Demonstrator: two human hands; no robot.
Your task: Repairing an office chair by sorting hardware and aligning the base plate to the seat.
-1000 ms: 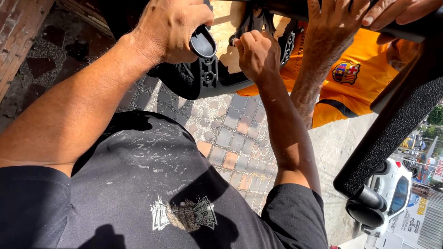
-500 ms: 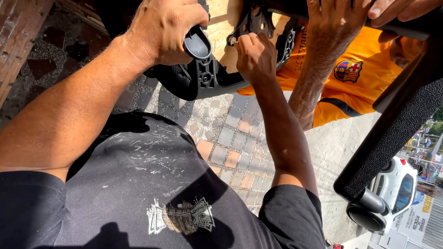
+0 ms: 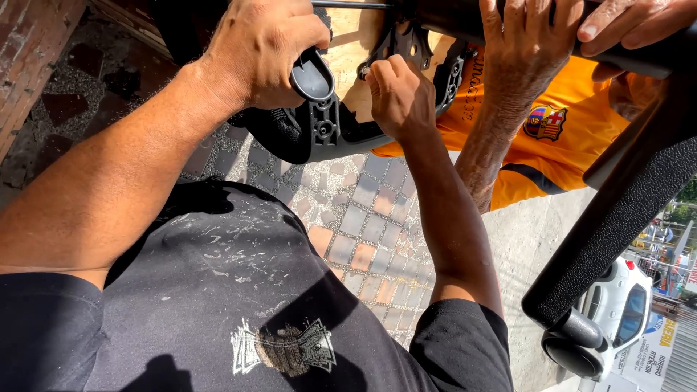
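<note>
left hand is clamping the black plastic bracket; right hand is pinching closed at the metal mounting plate, arm extended.

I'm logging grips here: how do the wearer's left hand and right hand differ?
The left hand closes in a full fist round the black plastic handle; the right hand only bunches its fingertips at the metal bracket, and whatever they pinch is hidden. The left hand sits higher in the picture than the right hand. Both work on one black assembly.
</note>
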